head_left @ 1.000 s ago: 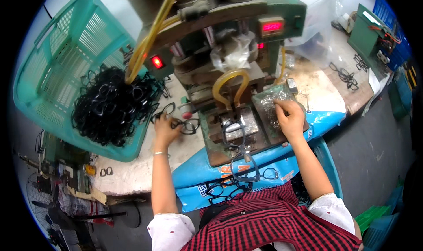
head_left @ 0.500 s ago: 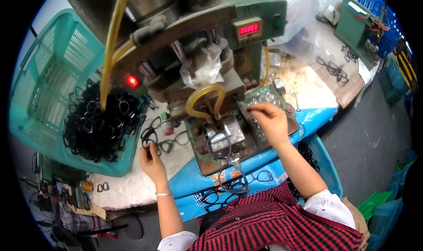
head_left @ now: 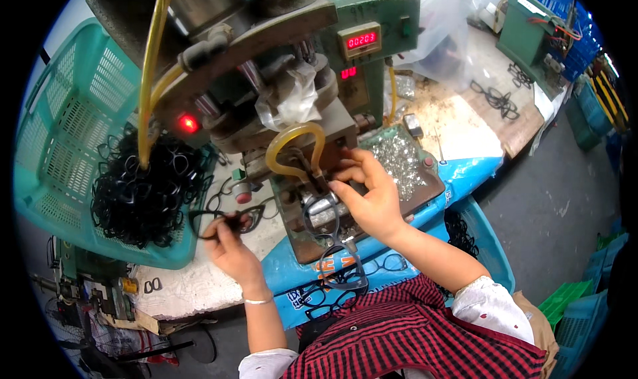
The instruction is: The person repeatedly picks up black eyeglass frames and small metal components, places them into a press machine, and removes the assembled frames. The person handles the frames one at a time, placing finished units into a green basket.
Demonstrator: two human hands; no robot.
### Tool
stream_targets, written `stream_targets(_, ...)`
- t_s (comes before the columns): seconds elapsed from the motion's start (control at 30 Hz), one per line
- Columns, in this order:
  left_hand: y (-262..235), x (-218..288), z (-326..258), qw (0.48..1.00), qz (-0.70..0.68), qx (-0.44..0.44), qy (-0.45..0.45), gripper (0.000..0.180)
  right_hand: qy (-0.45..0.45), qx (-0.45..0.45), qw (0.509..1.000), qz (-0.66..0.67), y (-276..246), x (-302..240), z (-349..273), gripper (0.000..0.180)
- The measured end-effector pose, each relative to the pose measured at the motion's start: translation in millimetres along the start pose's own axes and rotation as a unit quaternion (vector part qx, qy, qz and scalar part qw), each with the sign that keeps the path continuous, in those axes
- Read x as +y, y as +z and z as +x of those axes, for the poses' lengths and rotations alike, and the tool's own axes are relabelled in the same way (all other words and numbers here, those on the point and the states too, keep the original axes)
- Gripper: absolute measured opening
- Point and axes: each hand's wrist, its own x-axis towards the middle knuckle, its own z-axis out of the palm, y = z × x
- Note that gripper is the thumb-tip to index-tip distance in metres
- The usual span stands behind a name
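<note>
My left hand (head_left: 229, 246) holds a black eyeglass frame (head_left: 224, 218) by its bridge, just left of the press base. My right hand (head_left: 371, 194) reaches onto the work plate of the green press machine (head_left: 319, 60), fingertips pinched at a small part under the yellow hose loop (head_left: 296, 149). Another dark eyeglass frame (head_left: 329, 229) lies on the plate below that hand. A shallow tray of small metal parts (head_left: 402, 156) sits just right of my right hand.
A teal basket (head_left: 73, 126) heaped with black frames (head_left: 143, 189) stands at the left. More frames lie in a blue bin (head_left: 478, 246) and on the blue sheet (head_left: 332, 282) near my lap. A second green machine (head_left: 531, 26) and loose frames (head_left: 495, 100) are far right.
My left hand drew back from the pile toward me with a frame in it. My right hand moved left from the parts tray to the press plate.
</note>
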Motion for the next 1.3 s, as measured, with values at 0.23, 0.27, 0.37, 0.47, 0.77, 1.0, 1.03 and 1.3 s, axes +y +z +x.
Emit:
stream_targets(0.23, 69, 73, 32, 0.966, 0.027, -0.176, 0.187, 0.014, 0.025, -0.011, 0.996, 0.091, 13, -15, -7, 0.052)
stream_targets(0.27, 70, 74, 30, 0.962, 0.024, -0.184, 0.202, 0.013, 0.049, -0.023, 0.992, 0.115, 11, -28, -15, 0.053)
stream_targets(0.37, 66, 73, 6, 0.937, 0.071, -0.237, 0.248, 0.013, 0.035, -0.074, 0.996, 0.033, -10, -25, -16, 0.047)
stream_targets(0.47, 57, 67, -13, 0.856, 0.228, -0.355, 0.3, 0.016, -0.122, -0.039, 0.944, -0.305, -45, 4, 9, 0.03)
stream_targets(0.77, 64, 53, -21, 0.811, 0.25, -0.435, 0.3, 0.014, -0.02, -0.041, 0.785, -0.618, -94, 68, 6, 0.019)
stream_targets(1.0, 88, 73, -50, 0.806, 0.23, -0.411, 0.36, 0.031, -0.169, -0.113, 0.847, -0.491, -99, 88, 23, 0.033)
stream_targets(1.03, 83, 76, -52, 0.804, 0.233, -0.417, 0.355, 0.033, -0.159, -0.088, 0.863, -0.471, -101, 83, 23, 0.029)
stream_targets(1.3, 66, 131, 4, 0.816, 0.434, -0.372, 0.088, 0.048, 0.064, 0.186, 0.979, -0.047, -107, 97, -17, 0.016)
